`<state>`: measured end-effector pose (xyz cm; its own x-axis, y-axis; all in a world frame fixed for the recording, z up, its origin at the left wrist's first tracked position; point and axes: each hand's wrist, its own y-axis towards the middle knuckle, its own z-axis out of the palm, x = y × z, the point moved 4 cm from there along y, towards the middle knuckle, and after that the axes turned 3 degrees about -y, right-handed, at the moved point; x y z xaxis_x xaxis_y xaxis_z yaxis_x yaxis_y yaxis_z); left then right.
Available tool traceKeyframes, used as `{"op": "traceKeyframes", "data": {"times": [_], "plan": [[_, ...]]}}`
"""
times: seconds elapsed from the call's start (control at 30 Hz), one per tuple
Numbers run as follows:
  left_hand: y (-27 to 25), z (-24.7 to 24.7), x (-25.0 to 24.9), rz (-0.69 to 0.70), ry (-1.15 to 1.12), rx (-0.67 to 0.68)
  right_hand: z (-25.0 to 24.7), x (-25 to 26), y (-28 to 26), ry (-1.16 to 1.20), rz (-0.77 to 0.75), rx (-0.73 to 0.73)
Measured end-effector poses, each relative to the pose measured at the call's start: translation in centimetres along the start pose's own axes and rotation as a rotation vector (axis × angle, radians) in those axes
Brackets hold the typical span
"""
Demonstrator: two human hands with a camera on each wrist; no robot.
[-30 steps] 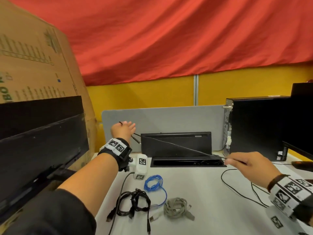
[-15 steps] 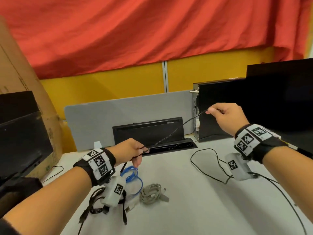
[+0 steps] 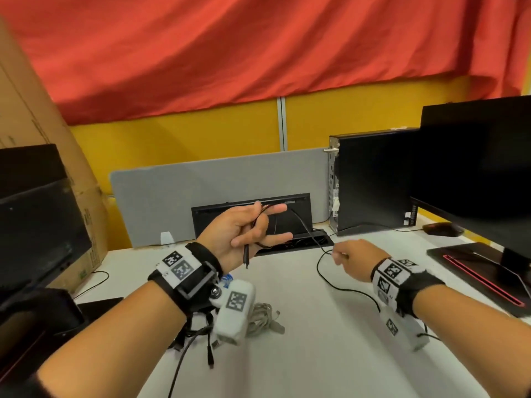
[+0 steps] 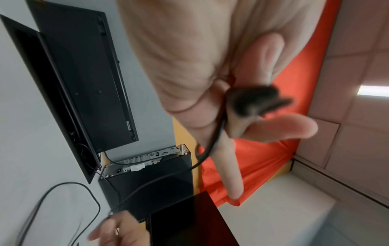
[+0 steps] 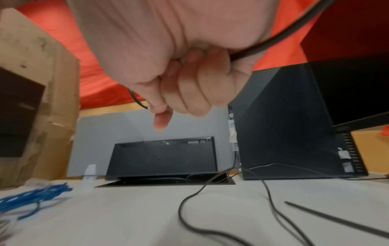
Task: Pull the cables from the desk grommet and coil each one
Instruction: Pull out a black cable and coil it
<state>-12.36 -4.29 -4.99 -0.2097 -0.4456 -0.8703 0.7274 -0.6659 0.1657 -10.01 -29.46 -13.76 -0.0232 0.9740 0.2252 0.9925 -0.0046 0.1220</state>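
Above desk, left hand [image 3: 238, 237] palm-up

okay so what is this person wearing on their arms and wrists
Both forearms are bare. Each wrist carries a black strap with a white band printed with black square fiducial markers: left wristband, right wristband. Below each hangs a small white camera pod bearing another marker: left pod, right pod. A dark sleeve edge shows at bottom left.
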Motion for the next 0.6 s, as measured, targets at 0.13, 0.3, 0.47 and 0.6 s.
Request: {"op": "traceKeyframes", "data": {"times": [0.13, 0.3, 0.47, 0.6], "plan": [[0.7, 0.2, -0.1, 0.107, -0.007, 0.001, 0.9, 2.6, -2.0, -0.152, -0.116, 0.098], [1.6, -0.5, 0.5, 0.187, 0.08, -0.064, 1.6, 7.0, -4.9, -0.089, -0.333, 0.306], [1.1, -3.3, 1.5, 0.181, 0.377, -0.265, -2.4, 9.9, -7.2, 0.09, -0.468, 0.166], [0.8, -2.5, 3.4, 0.02, 0.534, -0.184, -6.5, 10.5, -6.8, 0.164, -0.496, -0.027]]}}
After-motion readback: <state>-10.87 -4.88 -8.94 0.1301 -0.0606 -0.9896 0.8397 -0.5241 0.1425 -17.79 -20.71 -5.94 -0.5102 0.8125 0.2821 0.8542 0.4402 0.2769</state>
